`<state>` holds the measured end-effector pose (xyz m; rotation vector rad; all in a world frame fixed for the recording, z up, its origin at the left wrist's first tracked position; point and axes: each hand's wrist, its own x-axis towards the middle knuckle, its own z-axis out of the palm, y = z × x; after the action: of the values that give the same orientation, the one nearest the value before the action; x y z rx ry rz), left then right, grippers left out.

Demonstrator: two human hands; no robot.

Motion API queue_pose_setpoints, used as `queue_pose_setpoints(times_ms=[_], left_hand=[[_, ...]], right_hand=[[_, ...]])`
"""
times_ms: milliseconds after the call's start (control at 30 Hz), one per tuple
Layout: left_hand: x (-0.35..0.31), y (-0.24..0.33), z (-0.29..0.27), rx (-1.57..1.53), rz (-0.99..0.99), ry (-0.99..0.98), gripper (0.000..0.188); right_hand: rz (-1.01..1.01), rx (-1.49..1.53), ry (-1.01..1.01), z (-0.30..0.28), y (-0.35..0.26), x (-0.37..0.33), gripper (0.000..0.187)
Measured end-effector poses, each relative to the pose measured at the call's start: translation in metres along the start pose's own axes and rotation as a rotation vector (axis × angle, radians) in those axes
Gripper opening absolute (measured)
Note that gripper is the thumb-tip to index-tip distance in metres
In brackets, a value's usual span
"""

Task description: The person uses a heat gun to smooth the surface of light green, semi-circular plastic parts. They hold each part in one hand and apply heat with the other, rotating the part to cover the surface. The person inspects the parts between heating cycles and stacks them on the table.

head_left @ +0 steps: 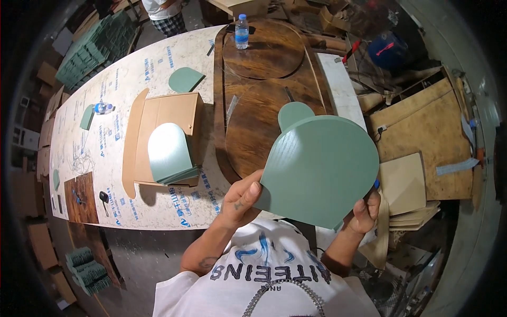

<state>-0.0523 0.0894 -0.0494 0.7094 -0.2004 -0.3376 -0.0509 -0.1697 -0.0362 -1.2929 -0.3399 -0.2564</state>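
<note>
A green board (322, 169) with a rounded end is held up in front of my chest. At its left edge, my left hand (244, 199) is closed, thumb on the face. My right hand (364, 214) grips the lower right edge, its fingers partly hidden by the board. Just behind the board's top, a smaller-looking green rounded piece (294, 113) shows above the brown wooden panel (248, 127); its lower part is covered. To the left, several similar green boards (169, 150) are stacked on an open cardboard box (163, 111).
One loose green board (185, 79) lies behind the box. A water bottle (242, 33) stands on the wooden panel; another bottle (104, 108) lies left on the white printed tabletop (153, 63). Green stacks (95, 47) stand far left. Someone in checked shorts (170, 24) is beyond the table.
</note>
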Motion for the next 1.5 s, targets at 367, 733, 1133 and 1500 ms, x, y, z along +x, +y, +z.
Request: queue_pose_setpoints(times_ms=[367, 733, 1133, 1500], left_hand=[[-0.016, 0.018, -0.013, 0.048, -0.025, 0.069, 0.054], [-0.096, 0.033, -0.122, 0.520, 0.182, 0.847, 0.036], [-0.138, 0.072, -0.181, 1.220, 0.426, 1.359, 0.016], [0.031, -0.074, -0.132, 1.030, 0.060, 0.621, 0.030]], right_hand=[[0.135, -0.015, 0.082, 0.027, 0.008, 0.002, 0.052], [0.763, 0.062, -0.346, 0.171, 0.128, 0.038, 0.037], [0.511, -0.424, -0.422, 0.177, 0.219, -0.006, 0.033], [0.281, -1.145, 0.309, -0.112, 0.238, 0.024, 0.037]])
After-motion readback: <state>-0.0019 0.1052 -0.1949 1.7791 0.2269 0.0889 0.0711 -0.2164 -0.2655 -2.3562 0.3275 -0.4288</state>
